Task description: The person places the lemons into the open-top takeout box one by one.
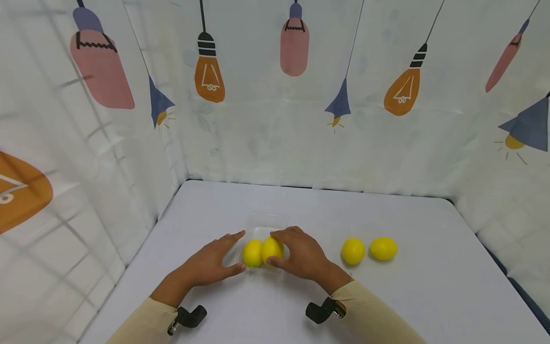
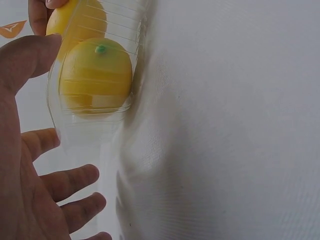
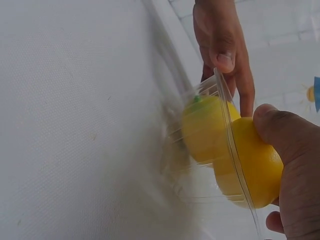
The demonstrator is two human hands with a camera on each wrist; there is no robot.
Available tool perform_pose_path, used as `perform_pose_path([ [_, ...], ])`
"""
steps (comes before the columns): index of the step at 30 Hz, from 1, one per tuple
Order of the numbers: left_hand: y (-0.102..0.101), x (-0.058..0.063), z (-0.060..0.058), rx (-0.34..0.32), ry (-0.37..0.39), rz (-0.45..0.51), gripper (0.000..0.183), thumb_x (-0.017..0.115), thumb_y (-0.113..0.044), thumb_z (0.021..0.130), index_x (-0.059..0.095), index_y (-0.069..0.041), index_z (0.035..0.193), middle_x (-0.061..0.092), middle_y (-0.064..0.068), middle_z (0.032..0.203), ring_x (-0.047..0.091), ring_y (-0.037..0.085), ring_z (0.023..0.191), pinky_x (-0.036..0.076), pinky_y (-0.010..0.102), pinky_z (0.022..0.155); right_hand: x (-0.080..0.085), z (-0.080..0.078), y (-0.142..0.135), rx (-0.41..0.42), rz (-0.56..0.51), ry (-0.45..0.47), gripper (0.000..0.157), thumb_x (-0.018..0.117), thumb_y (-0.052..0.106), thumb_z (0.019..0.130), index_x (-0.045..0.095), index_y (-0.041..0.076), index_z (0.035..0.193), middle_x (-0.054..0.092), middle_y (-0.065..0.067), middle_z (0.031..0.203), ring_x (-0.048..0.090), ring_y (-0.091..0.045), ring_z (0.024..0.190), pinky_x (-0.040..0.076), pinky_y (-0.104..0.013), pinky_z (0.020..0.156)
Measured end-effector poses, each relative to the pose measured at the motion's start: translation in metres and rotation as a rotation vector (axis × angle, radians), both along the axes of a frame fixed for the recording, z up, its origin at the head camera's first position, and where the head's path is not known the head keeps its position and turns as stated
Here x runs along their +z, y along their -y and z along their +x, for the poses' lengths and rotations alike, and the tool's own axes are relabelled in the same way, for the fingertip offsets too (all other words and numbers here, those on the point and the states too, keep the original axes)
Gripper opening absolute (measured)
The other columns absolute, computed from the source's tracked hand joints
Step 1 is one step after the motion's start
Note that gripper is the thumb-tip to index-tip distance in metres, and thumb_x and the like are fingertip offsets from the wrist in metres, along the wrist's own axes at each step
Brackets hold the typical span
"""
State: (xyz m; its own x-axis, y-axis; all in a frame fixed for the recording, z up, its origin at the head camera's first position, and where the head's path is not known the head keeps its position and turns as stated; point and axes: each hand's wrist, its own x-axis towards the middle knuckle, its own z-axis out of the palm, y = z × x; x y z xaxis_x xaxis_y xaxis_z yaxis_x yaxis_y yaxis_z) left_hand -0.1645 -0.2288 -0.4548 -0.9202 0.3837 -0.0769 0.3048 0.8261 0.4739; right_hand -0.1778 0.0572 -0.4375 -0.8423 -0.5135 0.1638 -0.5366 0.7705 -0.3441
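A clear plastic container (image 1: 260, 232) stands on the table with a yellow lemon (image 1: 252, 254) inside its left part. My right hand (image 1: 306, 255) holds a second lemon (image 1: 272, 249) between thumb and fingers, partly within the container and against the first one. In the right wrist view this held lemon (image 3: 255, 167) stands above the rim. My left hand (image 1: 209, 262) is spread at the container's left side, thumb and a fingertip right at the rim. A green stem tip (image 2: 101, 49) shows on the lemon inside.
To the right of the container, a rounder lemon (image 1: 353, 251) and another lemon (image 1: 384, 248) lie side by side on the white table (image 1: 429, 296). A white curtain (image 1: 266, 138) printed with lamps encloses the table at the back and sides.
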Motion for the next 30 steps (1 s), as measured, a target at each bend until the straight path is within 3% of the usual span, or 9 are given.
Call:
perform_pose_path([
  [14, 0.001, -0.004, -0.001, -0.008, -0.017, 0.012, 0.092, 0.064, -0.071, 0.088, 0.03, -0.031, 0.163, 0.037, 0.012, 0.162, 0.036, 0.04, 0.146, 0.031, 0.067, 0.113, -0.007, -0.001, 0.001, -0.049, 0.051, 0.01, 0.066, 0.078, 0.061, 0.084, 0.067, 0.024, 0.138, 0.069, 0.004, 0.127, 0.054, -0.025, 0.126, 0.05, -0.047, 0.102],
  [30, 0.0, 0.001, 0.001, -0.006, -0.012, -0.009, 0.092, 0.064, -0.07, 0.089, 0.03, -0.028, 0.163, 0.037, 0.016, 0.161, 0.036, 0.043, 0.145, 0.03, 0.068, 0.113, -0.007, 0.0, -0.004, -0.045, 0.097, 0.002, 0.072, 0.075, 0.063, 0.085, 0.063, 0.022, 0.142, 0.064, 0.002, 0.138, 0.049, -0.026, 0.135, 0.042, -0.048, 0.11],
])
